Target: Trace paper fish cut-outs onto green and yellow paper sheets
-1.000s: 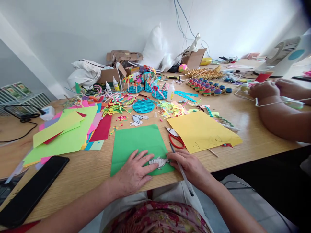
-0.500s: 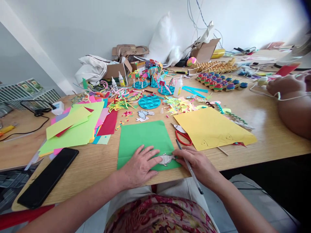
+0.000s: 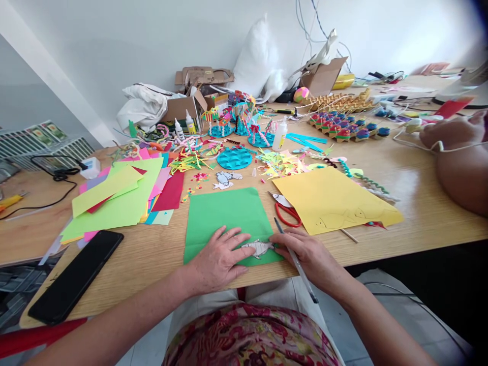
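A green sheet of paper [image 3: 224, 208] lies at the table's front edge, with a white fish cutout [image 3: 260, 248] on its lower right part. My left hand [image 3: 221, 255] rests on the sheet with fingers spread, a fingertip touching the fish's left end. At the fish's tail is my right hand [image 3: 305, 253], its fingers closed around a pen [image 3: 299, 264] that slants down toward me. The fingertips of the right hand are at the tail; whether they press it is hard to tell. Scissors with red handles [image 3: 286, 213] lie just beyond my right hand.
A yellow sheet with pencilled fish [image 3: 331, 198] lies to the right. Left are stacked coloured papers [image 3: 114, 198] and a black phone [image 3: 76, 277]. Paper scraps [image 3: 284, 163], a blue scalloped disc [image 3: 234, 158] and a glue bottle [image 3: 280, 136] stand farther back. Another person's arm [image 3: 461, 162] is at right.
My left hand has shifted slightly left, showing more of the fish cutout. My right hand stays nearly in place with the pen.
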`<state>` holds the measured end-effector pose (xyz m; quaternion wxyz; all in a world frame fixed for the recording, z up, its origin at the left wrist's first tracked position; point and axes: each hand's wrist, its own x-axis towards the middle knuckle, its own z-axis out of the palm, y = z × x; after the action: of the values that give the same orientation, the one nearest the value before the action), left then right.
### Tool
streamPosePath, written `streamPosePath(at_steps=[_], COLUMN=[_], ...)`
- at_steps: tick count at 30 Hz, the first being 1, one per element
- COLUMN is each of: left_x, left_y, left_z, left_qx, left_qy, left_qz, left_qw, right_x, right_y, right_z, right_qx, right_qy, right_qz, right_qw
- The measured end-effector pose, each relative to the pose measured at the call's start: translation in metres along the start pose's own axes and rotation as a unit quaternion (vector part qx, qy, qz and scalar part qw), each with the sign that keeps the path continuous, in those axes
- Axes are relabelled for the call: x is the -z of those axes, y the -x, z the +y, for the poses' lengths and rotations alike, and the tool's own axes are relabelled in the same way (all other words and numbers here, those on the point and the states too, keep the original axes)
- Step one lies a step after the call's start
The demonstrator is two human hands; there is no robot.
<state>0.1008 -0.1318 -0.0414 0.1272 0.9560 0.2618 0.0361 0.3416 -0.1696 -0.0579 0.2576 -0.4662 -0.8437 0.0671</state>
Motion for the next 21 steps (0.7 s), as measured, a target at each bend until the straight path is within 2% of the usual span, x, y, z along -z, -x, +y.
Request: streamPosePath(at_steps=[13,21], left_x=[-0.0029,-0.0013], left_y=[0.0038,0.004], left_z=[-0.0053,-0.0044], left_qx=[-0.043,-0.041], left_qy=[0.003,0.015], left_qz=[0.02,0.013], left_qw=[0.999,0.999], right_x=[0.0006,0.0024], right_y=[-0.0003,-0.0008], right_z=[-0.0006,-0.0027], right_qx=[0.005,0.014], right_qy=[-0.012,0.001], right_qz=[0.011,0.005], right_qw=[1.0,1.0])
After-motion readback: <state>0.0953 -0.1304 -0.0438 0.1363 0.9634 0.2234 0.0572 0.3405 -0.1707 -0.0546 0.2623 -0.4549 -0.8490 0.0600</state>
